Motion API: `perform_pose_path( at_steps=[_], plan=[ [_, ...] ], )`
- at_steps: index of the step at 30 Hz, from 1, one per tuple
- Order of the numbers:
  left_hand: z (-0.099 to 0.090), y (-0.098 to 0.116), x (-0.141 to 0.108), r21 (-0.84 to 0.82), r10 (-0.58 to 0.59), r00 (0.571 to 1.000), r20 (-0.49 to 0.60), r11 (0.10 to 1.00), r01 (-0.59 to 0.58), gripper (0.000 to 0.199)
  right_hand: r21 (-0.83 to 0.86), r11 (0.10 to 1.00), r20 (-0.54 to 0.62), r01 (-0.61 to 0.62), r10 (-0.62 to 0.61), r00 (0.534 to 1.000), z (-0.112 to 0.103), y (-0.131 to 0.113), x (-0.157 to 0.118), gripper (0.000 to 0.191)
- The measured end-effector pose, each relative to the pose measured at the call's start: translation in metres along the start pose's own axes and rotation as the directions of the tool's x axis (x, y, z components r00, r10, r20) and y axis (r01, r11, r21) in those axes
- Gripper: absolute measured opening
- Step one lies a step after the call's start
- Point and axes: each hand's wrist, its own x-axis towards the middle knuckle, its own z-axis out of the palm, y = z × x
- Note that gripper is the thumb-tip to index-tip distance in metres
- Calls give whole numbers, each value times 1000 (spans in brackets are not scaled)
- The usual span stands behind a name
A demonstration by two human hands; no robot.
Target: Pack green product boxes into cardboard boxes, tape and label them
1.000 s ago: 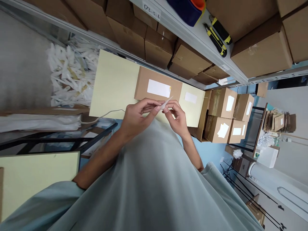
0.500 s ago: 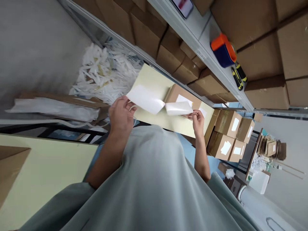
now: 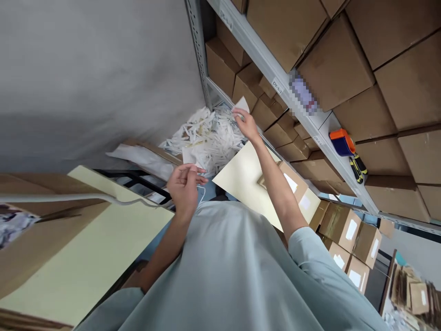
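My left hand is closed in a pinch near the middle, with a white sheet at its fingertips. A thin white cord loops beside its fingers. My right hand reaches out to the upper right of it, its fingers pinched on a small white paper. Below and between the hands lies a heap of shredded paper strips. Under my right forearm stands a pale yellow table, bearing a cardboard box with a white label.
Shelves full of cardboard boxes run along the right, holding an orange and blue tape dispenser and yellow-black cutters. Labelled boxes are stacked at lower right. Another pale yellow table is at left, with an open carton.
The white paper between my hands is now in two separate pieces. My right hand has moved away toward the shredded heap and shelf. The view has turned toward the wall.
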Motion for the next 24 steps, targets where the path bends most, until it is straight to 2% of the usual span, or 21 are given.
perform_pose_path(
  at_steps=[2, 4, 6, 8, 10, 12, 13, 16, 18, 21, 24],
  plan=[
    [-1, 2, -5, 70, 65, 997, 44, 995, -68, 39, -50, 999, 6, 12, -11, 1000, 0, -13, 25, 49],
    [2, 2, -10, 141, 123, 988, 98, 981, -136, 39, -70, 998, -17, -7, 6, 1000, -6, -21, 25, 51],
    [6, 1, -14, 216, 169, 970, 177, 955, -206, 36, -78, 996, -41, -41, 38, 998, -16, -22, 5, 51],
    [12, -2, -19, 286, 227, 932, 283, 907, -307, 29, -21, 993, -14, -113, 113, 994, -28, -18, -30, 56],
    [19, -6, -23, 335, 293, 864, 409, 833, -441, 22, 129, 969, 90, -210, 199, 976, -42, -12, -72, 59],
    [28, -10, -28, 345, 343, 773, 533, 746, -569, 18, 300, 904, 185, -305, 259, 948, -57, -4, -118, 62],
    [33, -11, -31, 333, 359, 723, 590, 708, -623, 18, 361, 868, 193, -340, 287, 938, -65, 0, -141, 63],
    [49, -16, -42, 248, 384, 573, 724, 630, -736, 20, 450, 795, 122, -407, 396, 910, -87, 10, -206, 67],
    [60, -20, -51, 186, 381, 488, 786, 606, -773, 22, 488, 762, 74, -426, 451, 890, -97, 17, -244, 66],
    [75, -29, -67, 105, 346, 377, 859, 601, -792, 21, 566, 707, 27, -424, 498, 867, -104, 27, -293, 60],
    [90, -40, -85, 69, 280, 296, 913, 610, -790, 20, 635, 648, -25, -419, 560, 828, -102, 38, -337, 58]
  ],
)
